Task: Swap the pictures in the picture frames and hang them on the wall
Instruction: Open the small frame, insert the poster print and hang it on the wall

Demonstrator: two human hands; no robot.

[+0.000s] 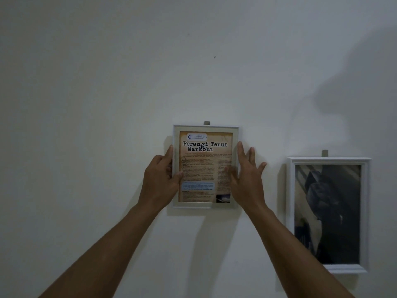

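Left hand (pixel 160 175): grips the left edge of the small frame (pixel 206 128), thumb on its glass. Right hand (pixel 247 175): released, fingers spread straight at the frame's right edge, thumb on the glass. Small frame: upright against the wall (pixel 107 93), holding an orange poster (pixel 206 166); large white frame (pixel 290 211) hangs apart to its right, set lower, with a dark picture (pixel 327 211).

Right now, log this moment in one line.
left hand grips poster frame left edge | right hand open against right edge | dark-photo frame hangs at right
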